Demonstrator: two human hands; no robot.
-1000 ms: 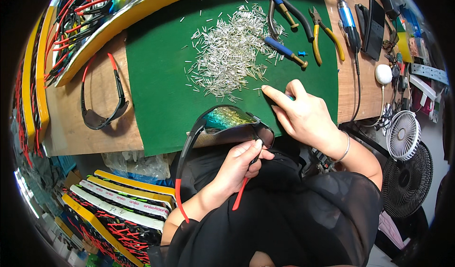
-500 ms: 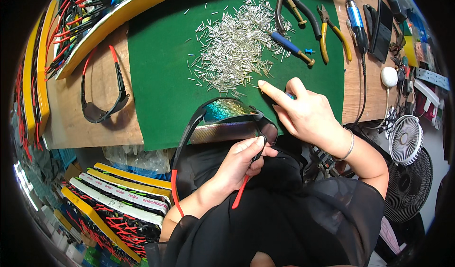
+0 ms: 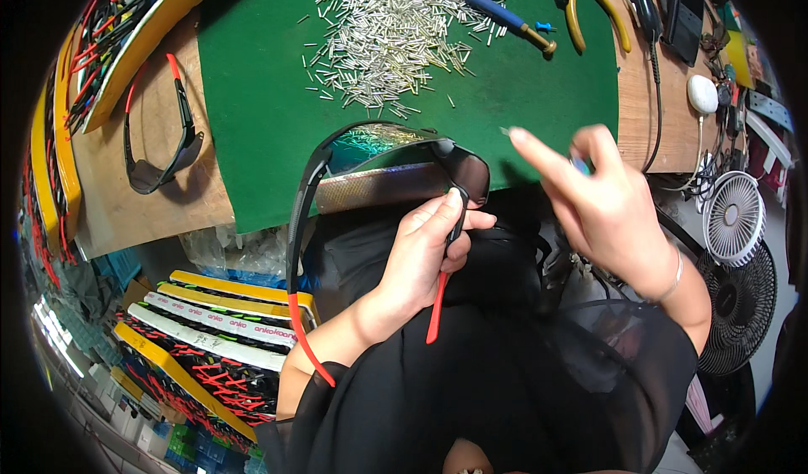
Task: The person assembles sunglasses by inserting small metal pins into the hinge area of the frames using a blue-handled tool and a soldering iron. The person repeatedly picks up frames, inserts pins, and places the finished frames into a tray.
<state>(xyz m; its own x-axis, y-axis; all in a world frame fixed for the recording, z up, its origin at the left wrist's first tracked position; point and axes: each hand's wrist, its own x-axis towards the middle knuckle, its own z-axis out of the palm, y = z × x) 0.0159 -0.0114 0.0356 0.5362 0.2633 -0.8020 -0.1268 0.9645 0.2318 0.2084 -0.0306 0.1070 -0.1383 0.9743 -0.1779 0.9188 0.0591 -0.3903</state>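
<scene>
My left hand (image 3: 425,251) is closed around one arm of a pair of black sunglasses (image 3: 305,201) with red arm tips, pinching it just below the hinge. The iridescent lens faces the mat, and the other arm stretches back over my left forearm. My right hand (image 3: 610,201) hovers right of the glasses, blurred, its index finger extended. A small thin shiny piece shows at that fingertip. Something blue peeks out between its curled fingers, mostly hidden. Beyond the glasses, a heap of small silver metal pins (image 3: 391,41) lies on the green mat (image 3: 539,95).
A blue-handled tool (image 3: 505,15), a blue push-pin shape (image 3: 544,27) and yellow-handled pliers (image 3: 575,20) lie at the far right. Another pair of sunglasses (image 3: 160,171) rests on the left. Yellow-edged trays of glasses (image 3: 181,339) stand lower left; a white fan (image 3: 732,217) is at right.
My right hand has pulled back from the near edge of the pin heap and moved right. The left hand keeps its hold on the sunglasses. The whole view has shifted slightly.
</scene>
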